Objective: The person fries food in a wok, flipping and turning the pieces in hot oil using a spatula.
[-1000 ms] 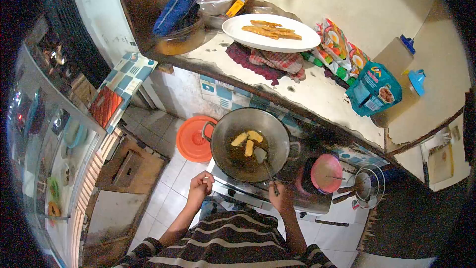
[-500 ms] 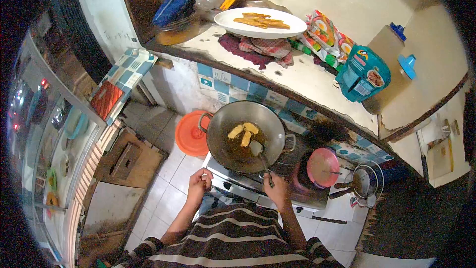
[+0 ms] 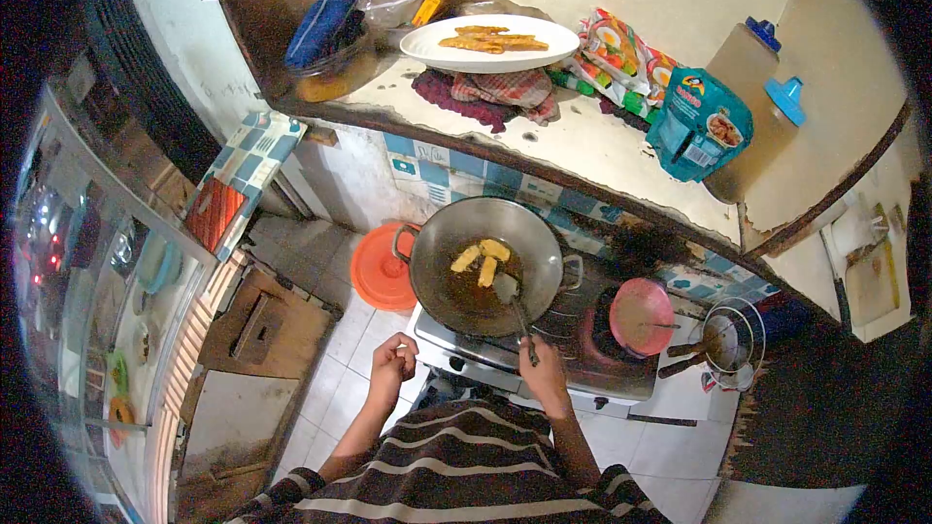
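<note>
My right hand (image 3: 546,369) grips the handle of a metal spatula (image 3: 522,315), whose flat blade dips into the oil of a large wok (image 3: 442,291) on the stove. Close to the blade, several golden battered pieces (image 3: 485,259) lie together in the oil. In front of the stove, left of the spatula, my left hand (image 3: 394,361) is held in the air with its fingers curled in and nothing visible in them. It touches neither the wok nor the stove.
A pink bowl (image 3: 643,309) with a utensil stands on the stove's right side, strainers (image 3: 723,344) beyond it. An orange lid or basin (image 3: 379,277) lies left of the wok. The ledge above bears a white plate (image 3: 427,50) of fried strips and a teal pouch (image 3: 699,131).
The camera view has shifted slightly. Both hands keep nearly the same pose, and the spatula blade stays beside the frying pieces.
</note>
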Action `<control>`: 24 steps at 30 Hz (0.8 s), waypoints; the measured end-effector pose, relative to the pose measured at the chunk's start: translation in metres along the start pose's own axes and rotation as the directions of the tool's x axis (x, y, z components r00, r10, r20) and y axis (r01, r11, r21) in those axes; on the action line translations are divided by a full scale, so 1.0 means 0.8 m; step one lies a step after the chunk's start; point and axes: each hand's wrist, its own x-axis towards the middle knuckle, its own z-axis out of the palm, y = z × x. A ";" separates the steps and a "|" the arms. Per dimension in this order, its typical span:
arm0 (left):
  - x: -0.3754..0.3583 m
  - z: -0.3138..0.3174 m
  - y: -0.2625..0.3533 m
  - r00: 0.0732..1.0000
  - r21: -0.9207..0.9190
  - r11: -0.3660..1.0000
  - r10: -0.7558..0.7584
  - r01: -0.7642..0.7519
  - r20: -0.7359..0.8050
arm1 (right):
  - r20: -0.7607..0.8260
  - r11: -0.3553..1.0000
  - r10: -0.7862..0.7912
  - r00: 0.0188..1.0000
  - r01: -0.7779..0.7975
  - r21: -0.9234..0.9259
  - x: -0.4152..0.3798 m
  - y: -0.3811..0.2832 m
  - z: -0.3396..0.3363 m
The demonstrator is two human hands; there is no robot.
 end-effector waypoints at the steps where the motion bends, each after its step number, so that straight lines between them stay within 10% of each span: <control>1: 0.001 -0.004 0.002 1.000 0.004 1.000 0.003 -0.002 -0.007 | -0.035 0.999 -0.029 0.999 0.031 0.042 0.001 0.000 0.004; 24: 0.082 -0.100 0.023 0.997 0.076 0.996 -0.048 0.043 0.062 | -0.229 0.996 -0.016 0.973 -0.005 -0.089 -0.020 -0.030 0.049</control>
